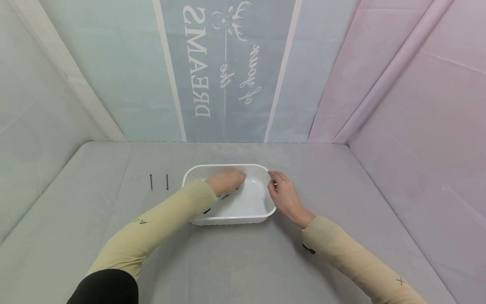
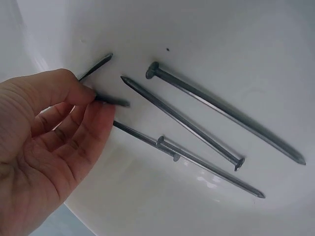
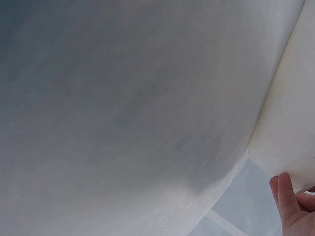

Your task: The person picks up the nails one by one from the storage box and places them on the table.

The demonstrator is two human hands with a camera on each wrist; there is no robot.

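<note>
My left hand (image 1: pixel 226 180) reaches into a white plastic tray (image 1: pixel 231 220). In the left wrist view its thumb and fingers pinch a dark steel nail (image 2: pixel 113 101), its tip sticking out past the fingertips. Several more nails lie on the tray floor beside that hand, among them a long nail (image 2: pixel 224 110) and a second nail (image 2: pixel 182 123) just below it. Another nail (image 2: pixel 98 66) shows partly behind the thumb. At the tray's right end, my right hand (image 1: pixel 285 195) holds the rim; the right wrist view has its fingers (image 3: pixel 285 194) against the tray's outer wall (image 3: pixel 288 118).
Two nails, one at the far left (image 1: pixel 151 182) and one nearer the tray (image 1: pixel 167 182), lie apart on the grey cloth-covered table (image 1: pixel 235 261). Fabric walls enclose the table at the back and both sides; the back curtain (image 1: pixel 243 122) carries printed lettering.
</note>
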